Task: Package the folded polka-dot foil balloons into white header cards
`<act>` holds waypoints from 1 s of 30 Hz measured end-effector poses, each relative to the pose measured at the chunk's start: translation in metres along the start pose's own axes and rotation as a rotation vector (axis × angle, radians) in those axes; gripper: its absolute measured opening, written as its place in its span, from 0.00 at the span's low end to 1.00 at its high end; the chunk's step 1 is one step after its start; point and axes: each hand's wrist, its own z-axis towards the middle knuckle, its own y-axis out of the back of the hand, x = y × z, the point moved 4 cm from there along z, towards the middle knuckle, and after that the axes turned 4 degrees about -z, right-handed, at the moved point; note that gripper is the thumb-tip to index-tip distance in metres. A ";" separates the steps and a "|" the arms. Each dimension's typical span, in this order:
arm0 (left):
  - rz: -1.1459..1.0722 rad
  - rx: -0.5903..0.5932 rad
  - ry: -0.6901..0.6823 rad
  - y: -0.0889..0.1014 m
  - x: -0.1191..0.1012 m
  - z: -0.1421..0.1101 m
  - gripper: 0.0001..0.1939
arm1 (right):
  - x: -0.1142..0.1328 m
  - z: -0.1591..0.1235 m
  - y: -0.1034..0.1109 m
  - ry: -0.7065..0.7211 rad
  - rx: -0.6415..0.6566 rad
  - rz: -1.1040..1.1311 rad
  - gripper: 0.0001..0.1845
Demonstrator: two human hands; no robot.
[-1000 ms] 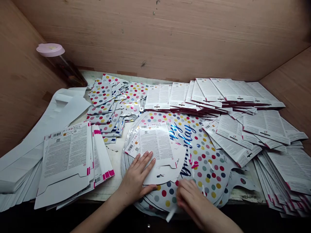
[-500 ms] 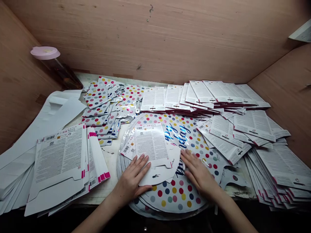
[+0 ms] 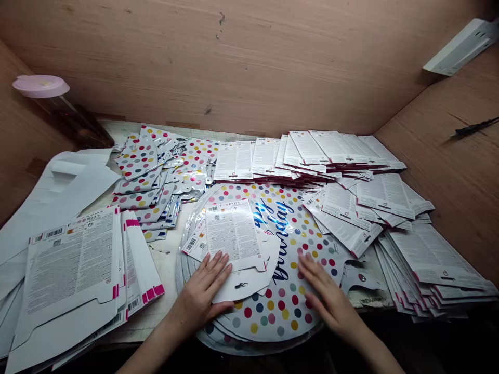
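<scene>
My left hand [image 3: 205,291] lies with fingers stretched over the lower left of a printed cardboard envelope [image 3: 234,236], whose rounded flap with a hang hole points toward me. Another printed envelope [image 3: 196,240] shows partly beneath it. Both lie on a stack of flat round foil balloons [image 3: 286,306], white with coloured dots and blue lettering. My right hand [image 3: 327,293] is open, fingers spread over the right part of the top balloon, holding nothing; whether it touches the foil I cannot tell. A balloon tail [image 3: 362,278] sticks out at the right.
Unfolded printed envelopes [image 3: 74,265] and white sheets [image 3: 58,192] lie at the left. Folded dotted balloons [image 3: 138,156] are piled behind. Rows of closed envelopes [image 3: 234,161] run along the back; more envelopes [image 3: 432,254] are stacked at right. A pink-lidded bottle [image 3: 41,86] stands back left.
My right hand has moved right, away from the envelope's edge, onto the dotted foil. My left hand stays on the envelope. The whole view has turned slightly to the right.
</scene>
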 end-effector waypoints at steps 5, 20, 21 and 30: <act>0.048 0.014 -0.008 0.000 -0.002 0.002 0.39 | 0.054 -0.018 0.018 0.251 0.180 0.208 0.15; -0.148 -0.183 0.434 0.008 -0.004 0.010 0.07 | 0.081 0.096 -0.047 0.116 -0.170 0.256 0.05; -0.131 -0.204 0.515 0.008 -0.003 0.012 0.05 | 0.080 0.097 -0.047 0.005 -0.209 0.241 0.03; 0.007 -0.046 0.208 0.005 -0.007 0.019 0.16 | 0.096 0.093 -0.055 0.192 -0.362 -0.171 0.11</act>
